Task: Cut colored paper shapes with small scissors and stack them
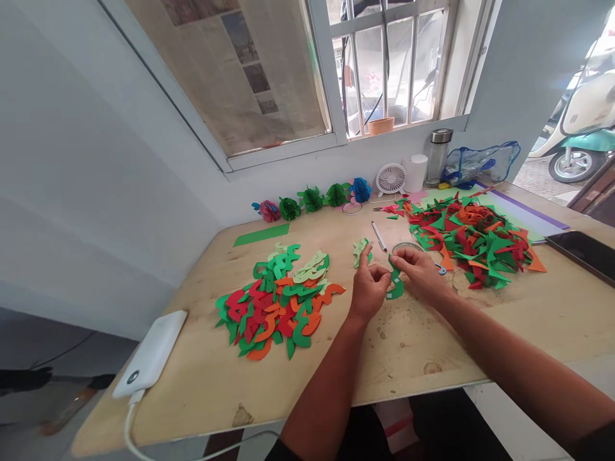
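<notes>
Between my two hands is a curved green paper piece (396, 291) with small white squares on it. My right hand (416, 270) pinches its upper end with thumb and fingers. My left hand (369, 285) is at its left side, thumb and a finger closed near the piece while the index finger points up; whether it grips the paper is hard to see. Light green cut paper (358, 251) lies just behind my left hand. A white pen (379, 235) rests beyond both hands, and a roll of tape (408, 246) is partly hidden behind my right hand.
Left on the wooden table (202, 390) is a pile of curved paper pieces (269, 307); right, a heap of pointed scraps (475, 237). Paper flowers (312, 199), a small fan (391, 179) and a glass bottle (437, 159) line the wall. A power bank (151, 352) sits at the left edge.
</notes>
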Demonstrator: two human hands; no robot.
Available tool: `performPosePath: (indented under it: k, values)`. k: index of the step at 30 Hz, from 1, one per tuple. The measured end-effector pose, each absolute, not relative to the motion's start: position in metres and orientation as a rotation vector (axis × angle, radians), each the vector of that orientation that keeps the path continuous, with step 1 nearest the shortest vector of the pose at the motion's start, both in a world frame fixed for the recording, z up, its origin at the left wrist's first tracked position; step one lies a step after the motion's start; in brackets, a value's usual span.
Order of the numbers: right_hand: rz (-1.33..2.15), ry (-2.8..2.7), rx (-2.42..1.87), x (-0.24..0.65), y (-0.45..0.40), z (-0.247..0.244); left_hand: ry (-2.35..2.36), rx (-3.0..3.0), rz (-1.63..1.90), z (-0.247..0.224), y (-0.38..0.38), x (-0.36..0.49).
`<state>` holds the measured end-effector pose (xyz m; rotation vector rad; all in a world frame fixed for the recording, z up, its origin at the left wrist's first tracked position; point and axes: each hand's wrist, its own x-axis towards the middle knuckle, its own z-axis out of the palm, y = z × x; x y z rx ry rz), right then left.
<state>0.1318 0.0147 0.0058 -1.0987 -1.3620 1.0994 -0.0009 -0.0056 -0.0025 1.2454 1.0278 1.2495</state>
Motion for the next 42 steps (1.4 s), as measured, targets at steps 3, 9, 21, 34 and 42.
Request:
performPosePath:
  k: [3, 9, 21, 34, 42]
  values:
    - [1.107, -1.337, -1.093, 0.132, 0.015, 0.005, 0.992, 1.204, 1.222, 0.000, -0.005, -0.001]
    - [1.333, -1.171, -0.996, 0.134, 0.019, 0.000, 0.874, 0.978, 1.203, 0.005, 0.000, -0.006]
    - [1.782, -1.046, -0.682, 0.137, 0.012, 0.009, 0.533, 0.805, 1.062, -0.003, 0.002, -0.011]
    - [1.738, -1.096, -0.659, 0.138, 0.010, 0.013, 0.666, 0.775, 1.098, 0.010, -0.004, -0.007]
    - [1.740, -1.100, -0.659, 0.138, 0.012, 0.010, 0.630, 0.849, 1.078, 0.007, -0.002, -0.010]
